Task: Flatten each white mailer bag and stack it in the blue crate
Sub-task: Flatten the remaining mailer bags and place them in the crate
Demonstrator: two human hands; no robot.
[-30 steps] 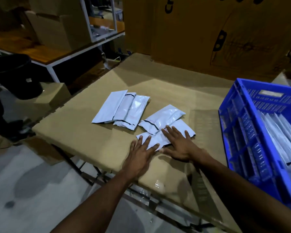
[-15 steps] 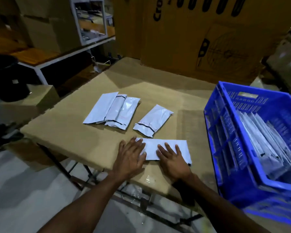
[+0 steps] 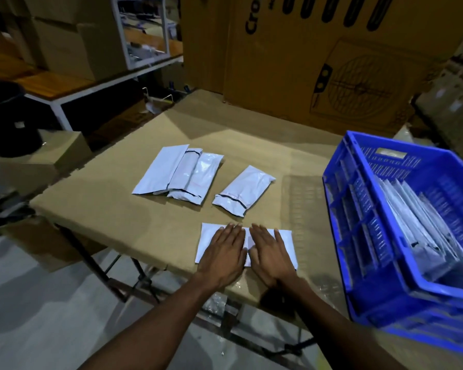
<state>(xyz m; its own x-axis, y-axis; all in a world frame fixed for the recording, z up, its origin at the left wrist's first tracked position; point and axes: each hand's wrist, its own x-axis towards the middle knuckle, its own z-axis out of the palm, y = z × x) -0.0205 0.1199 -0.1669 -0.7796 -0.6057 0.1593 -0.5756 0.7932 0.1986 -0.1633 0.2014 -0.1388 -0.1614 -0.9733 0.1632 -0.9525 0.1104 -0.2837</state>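
A flat white mailer bag [image 3: 287,244] lies near the front edge of the cardboard-covered table [image 3: 118,214]. My left hand [image 3: 225,255] and my right hand [image 3: 271,253] press on it side by side, palms down, fingers straight. Behind it lies a puffy mailer bag [image 3: 243,189], and further left a group of three overlapping mailer bags [image 3: 179,173]. The blue crate [image 3: 358,236] stands at the right with several flattened white bags [image 3: 417,236] stacked inside.
Large cardboard boxes [image 3: 318,54] stand behind the table. A white-framed wooden bench [image 3: 64,86] and a black bin [image 3: 6,121] are at the left. A small box [image 3: 51,156] sits on the floor by the table's left edge.
The near bag has been turned square to the table's front edge and pressed flat. Both hands have slid onto it, side by side. The camera view shifted right toward the crate.
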